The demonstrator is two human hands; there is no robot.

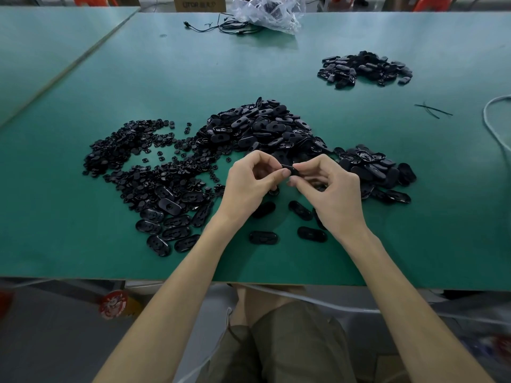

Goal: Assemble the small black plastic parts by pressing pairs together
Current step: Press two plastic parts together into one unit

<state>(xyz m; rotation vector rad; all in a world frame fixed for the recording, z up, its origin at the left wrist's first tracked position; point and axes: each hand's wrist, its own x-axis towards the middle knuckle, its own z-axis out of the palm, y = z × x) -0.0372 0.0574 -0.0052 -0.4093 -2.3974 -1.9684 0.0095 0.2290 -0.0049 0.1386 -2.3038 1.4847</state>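
From the head camera, the person sits at a flat green table with both arms reaching out over it. The left hand and the right hand meet in the middle, low over the table. Between them is one small black oval plastic part. The left hand pinches one end with its thumb and curled fingers. The right hand pinches the other end the same way, so both hands are closed around it. I think they hold it from two sides so they can squeeze hard and make two pieces click into one. The fingers hide most of it, so I cannot tell if a second piece is already in there. To the left lies a heap of tiny round black plastic pieces. Straight ahead, just past the hands, sits a big heap of black oval plastic shells. The two kinds seem to sit on different sides so each hand can grab its own kind fast. A few loose black ovals lie on the table near the wrists, maybe ready for the next turns. Far off to the right is a smaller heap of black oval parts, well apart from the others. Those are likely the done ones, put there so they do not get mixed up. At the far edge are a crinkly clear plastic bag and a thin black cable, out of the way.
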